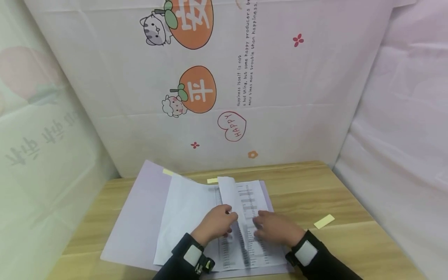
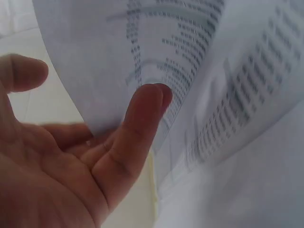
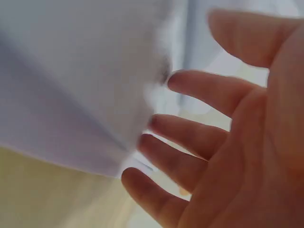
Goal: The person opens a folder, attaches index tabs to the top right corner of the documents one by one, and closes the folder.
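A lilac folder [image 1: 131, 223] lies spread on the wooden table, holding white printed sheets [image 1: 250, 202]. One sheet [image 1: 228, 190] stands raised and curved near the middle of the stack. My left hand [image 1: 217, 222] is at this sheet. In the left wrist view its fingers [image 2: 142, 109] touch the printed page [image 2: 90, 57], with the thumb apart from it. My right hand [image 1: 278, 227] hovers over or rests on the right-hand pages; which one I cannot tell. In the right wrist view its fingers [image 3: 190, 137] are spread and loosely bent beside the blurred paper [image 3: 90, 61], gripping nothing.
A pale yellow strip [image 1: 324, 221] lies on the table [image 1: 301, 186] to the right. Further yellow strips [image 1: 212, 181] show at the folder's upper edge. White printed cloth [image 1: 273, 116] hangs behind the table and at both sides.
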Tool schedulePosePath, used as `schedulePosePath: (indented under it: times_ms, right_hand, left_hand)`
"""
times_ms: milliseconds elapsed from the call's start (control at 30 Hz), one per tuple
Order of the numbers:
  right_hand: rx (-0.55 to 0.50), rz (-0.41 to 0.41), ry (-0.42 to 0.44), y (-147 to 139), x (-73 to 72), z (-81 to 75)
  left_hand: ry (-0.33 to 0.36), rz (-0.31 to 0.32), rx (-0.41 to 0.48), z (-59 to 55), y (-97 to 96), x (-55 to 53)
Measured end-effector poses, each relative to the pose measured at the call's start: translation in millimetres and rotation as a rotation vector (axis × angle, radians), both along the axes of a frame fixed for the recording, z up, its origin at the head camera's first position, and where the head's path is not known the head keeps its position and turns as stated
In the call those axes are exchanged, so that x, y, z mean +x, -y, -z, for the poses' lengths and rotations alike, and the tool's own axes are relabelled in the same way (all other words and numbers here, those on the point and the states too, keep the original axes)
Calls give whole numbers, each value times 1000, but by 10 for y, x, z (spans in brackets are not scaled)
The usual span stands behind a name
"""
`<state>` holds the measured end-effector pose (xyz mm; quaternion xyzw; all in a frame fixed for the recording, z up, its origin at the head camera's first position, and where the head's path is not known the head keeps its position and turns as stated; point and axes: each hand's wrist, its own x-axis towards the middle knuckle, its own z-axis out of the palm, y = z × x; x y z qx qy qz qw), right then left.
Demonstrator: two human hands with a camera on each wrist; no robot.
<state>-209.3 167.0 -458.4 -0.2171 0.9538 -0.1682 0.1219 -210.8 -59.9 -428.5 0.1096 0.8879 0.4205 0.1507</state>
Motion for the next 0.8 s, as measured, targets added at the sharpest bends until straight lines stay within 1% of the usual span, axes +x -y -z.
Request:
schedulePosePath:
  times_ms: [67, 100, 167, 300, 400, 433, 467, 700, 800]
  right_hand:
    - [99, -37, -51, 10, 9, 66]
    - [125, -49, -63, 17, 16, 84]
    - [131, -53, -71, 40, 31, 90]
    - [126, -43, -74, 59, 58, 48]
    - [131, -48, -74, 89, 72, 26]
    - [133, -54, -77, 94, 73, 22]
    - [137, -57, -81, 97, 73, 21]
    - [159, -52, -80, 92, 57, 78]
    - [154, -43, -72, 85, 52, 106]
  left_hand:
    - [53, -28, 46, 23, 23, 15]
    - [61, -35, 46, 27, 32, 24]
    - [58, -31, 33, 32, 46, 40]
    - [-30, -33, -76, 38, 87, 71]
    - [-95, -61, -165, 51, 183, 109]
    - [-107, -69, -181, 54, 219, 122]
    - [-112, -76, -201, 53, 256, 133]
    - [-168, -74, -379, 36, 507, 186]
    - [-168, -81, -432, 0, 603, 214]
